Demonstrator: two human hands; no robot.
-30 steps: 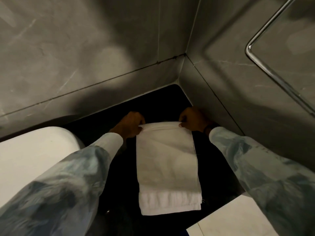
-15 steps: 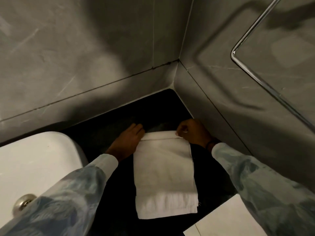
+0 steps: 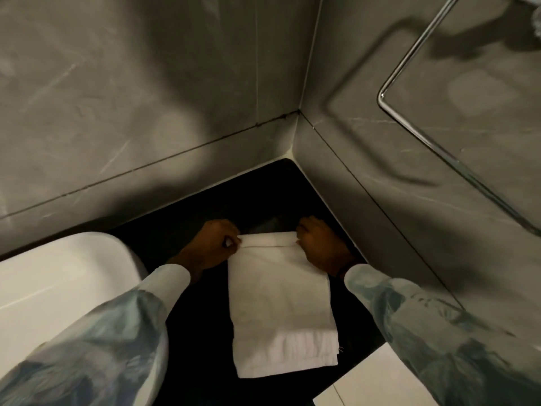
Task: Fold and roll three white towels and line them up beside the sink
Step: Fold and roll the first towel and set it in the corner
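Note:
A folded white towel (image 3: 281, 303) lies lengthwise on the black counter (image 3: 205, 323), in the corner to the right of the white sink (image 3: 67, 288). Its far end is turned over into a narrow first roll. My left hand (image 3: 215, 244) pinches the left end of that roll. My right hand (image 3: 319, 244) grips the right end, with its palm resting on the towel's right edge. Only this one towel is in view.
Grey stone walls (image 3: 146, 98) close the counter at the back and on the right. A chrome rail (image 3: 409, 124) runs along the right wall above the counter. White floor tile (image 3: 374, 385) shows past the counter's near edge at the lower right.
Both hands have drawn the towel's far end toward me and turned it over, so a narrow roll has formed there. My view has tilted slightly, bringing more of the sink in.

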